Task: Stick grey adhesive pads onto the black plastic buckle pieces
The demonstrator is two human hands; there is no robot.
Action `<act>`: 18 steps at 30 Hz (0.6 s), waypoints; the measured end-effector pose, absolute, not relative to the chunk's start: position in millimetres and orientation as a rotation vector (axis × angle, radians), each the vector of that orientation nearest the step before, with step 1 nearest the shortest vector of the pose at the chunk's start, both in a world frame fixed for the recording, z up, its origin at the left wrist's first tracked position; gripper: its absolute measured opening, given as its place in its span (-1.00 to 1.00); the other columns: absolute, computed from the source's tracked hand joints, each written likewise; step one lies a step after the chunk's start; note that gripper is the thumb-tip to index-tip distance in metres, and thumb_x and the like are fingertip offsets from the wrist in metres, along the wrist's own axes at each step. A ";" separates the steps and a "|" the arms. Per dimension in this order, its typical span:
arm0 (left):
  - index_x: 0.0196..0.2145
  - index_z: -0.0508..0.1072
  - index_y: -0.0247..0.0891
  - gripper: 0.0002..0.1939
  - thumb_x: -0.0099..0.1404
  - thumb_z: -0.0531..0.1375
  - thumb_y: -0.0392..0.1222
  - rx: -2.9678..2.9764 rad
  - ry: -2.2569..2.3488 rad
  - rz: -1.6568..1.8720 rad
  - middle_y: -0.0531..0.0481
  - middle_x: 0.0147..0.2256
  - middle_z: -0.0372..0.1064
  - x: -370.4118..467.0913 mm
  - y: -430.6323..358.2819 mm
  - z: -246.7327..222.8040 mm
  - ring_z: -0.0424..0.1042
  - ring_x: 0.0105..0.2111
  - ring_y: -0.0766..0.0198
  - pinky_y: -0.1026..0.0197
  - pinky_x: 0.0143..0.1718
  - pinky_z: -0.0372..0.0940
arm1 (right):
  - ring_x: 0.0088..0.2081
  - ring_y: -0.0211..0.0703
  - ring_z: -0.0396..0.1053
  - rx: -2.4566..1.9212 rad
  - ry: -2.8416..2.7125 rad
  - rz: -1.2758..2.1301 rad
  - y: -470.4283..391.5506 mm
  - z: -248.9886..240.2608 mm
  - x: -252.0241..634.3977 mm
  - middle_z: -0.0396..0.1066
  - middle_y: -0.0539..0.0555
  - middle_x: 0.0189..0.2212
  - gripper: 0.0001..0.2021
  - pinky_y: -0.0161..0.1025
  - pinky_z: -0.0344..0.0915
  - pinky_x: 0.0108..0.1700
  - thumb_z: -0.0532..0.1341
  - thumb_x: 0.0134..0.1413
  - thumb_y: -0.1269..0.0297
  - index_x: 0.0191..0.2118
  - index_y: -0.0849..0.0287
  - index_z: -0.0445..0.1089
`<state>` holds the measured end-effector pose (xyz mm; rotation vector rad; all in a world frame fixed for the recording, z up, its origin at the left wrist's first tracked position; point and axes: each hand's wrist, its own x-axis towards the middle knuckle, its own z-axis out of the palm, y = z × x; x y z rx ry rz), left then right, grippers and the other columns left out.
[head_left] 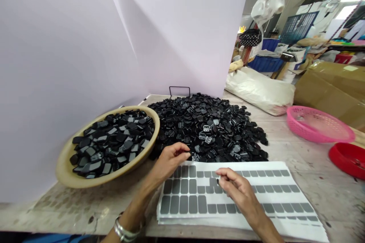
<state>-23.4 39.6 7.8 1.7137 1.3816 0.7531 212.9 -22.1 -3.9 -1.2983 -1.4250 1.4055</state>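
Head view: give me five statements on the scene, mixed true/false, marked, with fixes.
1. The basin of black pieces stands left of the black heap. True.
2. The right hand is inside the basin. False: the right hand is over the white sheet.
3. A silver bracelet circles the left wrist. True.
4. The red bowl lies left of the sheet. False: the red bowl is to its right.
5. The white sheet carries rows of grey patches. True.
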 end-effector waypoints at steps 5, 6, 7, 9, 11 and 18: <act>-0.32 0.37 -0.30 -0.75 0.13 0.27 -0.09 0.954 0.963 0.906 0.12 -0.56 0.28 4.5 2.3 -1.0 0.22 -0.57 0.44 0.35 -0.50 0.11 | -0.57 -0.36 0.07 -1.093 -1.327 1.646 -26.3 -11.4 205.4 0.21 -0.05 -0.48 -0.57 -0.38 0.01 -0.57 0.18 0.05 0.07 0.02 0.15 0.34; -0.35 0.36 -0.31 -0.75 0.12 0.28 -0.09 0.902 0.940 0.915 0.11 -0.56 0.29 9.7 -1.9 -4.8 0.22 -0.58 0.45 0.36 -0.51 0.11 | -0.57 -0.36 0.07 -1.082 -1.313 1.661 -27.4 -12.9 204.1 0.22 -0.05 -0.47 -0.55 -0.39 0.00 -0.58 0.19 0.04 0.07 0.03 0.14 0.33; -0.38 0.35 -0.31 -0.75 0.12 0.29 -0.09 0.867 0.923 0.926 0.11 -0.56 0.29 14.0 -4.9 -8.5 0.21 -0.59 0.46 0.37 -0.52 0.10 | -0.58 -0.37 0.06 -1.076 -1.296 1.663 -28.6 -14.3 203.1 0.22 -0.05 -0.47 -0.53 -0.39 0.00 -0.59 0.20 0.02 0.06 0.04 0.14 0.33; -0.35 0.33 -0.29 -0.74 0.10 0.31 -0.13 0.821 0.893 0.973 0.13 -0.53 0.28 20.0 -7.6 -14.5 0.22 -0.59 0.47 0.39 -0.55 0.08 | -0.57 -0.36 0.07 -1.071 -1.272 1.657 -30.9 -16.9 201.4 0.21 -0.05 -0.47 -0.50 -0.38 0.01 -0.58 0.21 -0.01 0.05 0.06 0.14 0.32; -0.24 0.31 -0.25 -0.67 0.08 0.33 -0.18 0.803 0.869 1.008 0.15 -0.48 0.28 23.3 -8.4 -17.9 0.24 -0.58 0.48 0.40 -0.57 0.07 | -0.56 -0.35 0.08 -1.069 -1.278 1.670 -33.1 -19.6 200.2 0.21 -0.05 -0.48 -0.47 -0.37 0.04 -0.55 0.21 -0.02 0.05 0.09 0.13 0.30; -0.23 0.38 -0.33 -0.68 0.04 0.30 -0.20 0.932 0.918 0.825 0.12 -0.53 0.31 36.6 -15.1 -16.5 0.19 -0.69 0.51 0.40 -0.66 0.03 | -0.55 -0.33 0.09 -1.089 -1.346 1.715 -39.8 -32.1 209.8 0.18 -0.05 -0.48 -0.39 -0.34 0.06 -0.52 0.21 0.00 0.00 0.18 0.08 0.24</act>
